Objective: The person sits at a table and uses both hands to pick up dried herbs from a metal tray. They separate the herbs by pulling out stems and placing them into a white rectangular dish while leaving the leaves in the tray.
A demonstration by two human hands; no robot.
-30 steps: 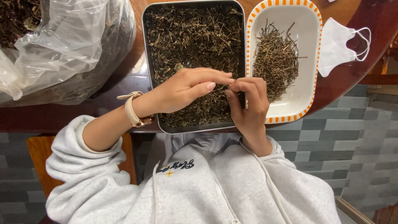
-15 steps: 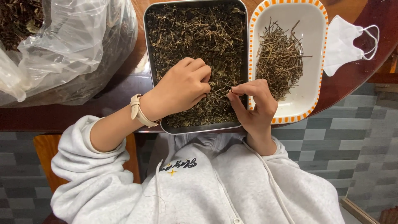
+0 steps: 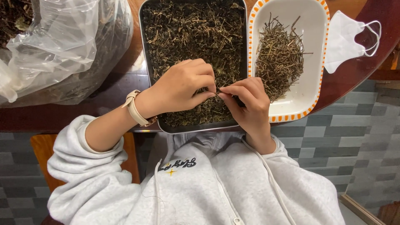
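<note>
Both hands meet over the near half of a dark metal tray (image 3: 146, 62) full of dried leaves (image 3: 187, 33) w/ bits of stem mixed in. Left hand (image 3: 181, 87) curled, fingers bent in, thumb & forefinger tips pinched together; looks like a small bit of the leaf mix is held there, too tiny to make out. Right hand (image 3: 246, 104) same pose, thumb & forefinger pinched, tips touching or nearly touching those of the left hand, approx at tray centre-right. Whether both grip the same piece: can't tell. Pale watch strap (image 3: 134, 109) on left wrist.

Leaf mix lies directly under & around both hands, filling the tray edge to edge. Just beside the tray, on the person's right, a white oblong dish w/ orange-checked rim (image 3: 318, 54) holds a pile of bare stems (image 3: 278, 58); right hand sits near that dish's near corner, not touching the pile.

Far right on the dark red tabletop (image 3: 346, 87): white face mask (image 3: 343, 39). Left side: clear plastic bag (image 3: 58, 46) w/ more dark leaf inside. Person wears a light grey hoodie (image 3: 200, 187).
</note>
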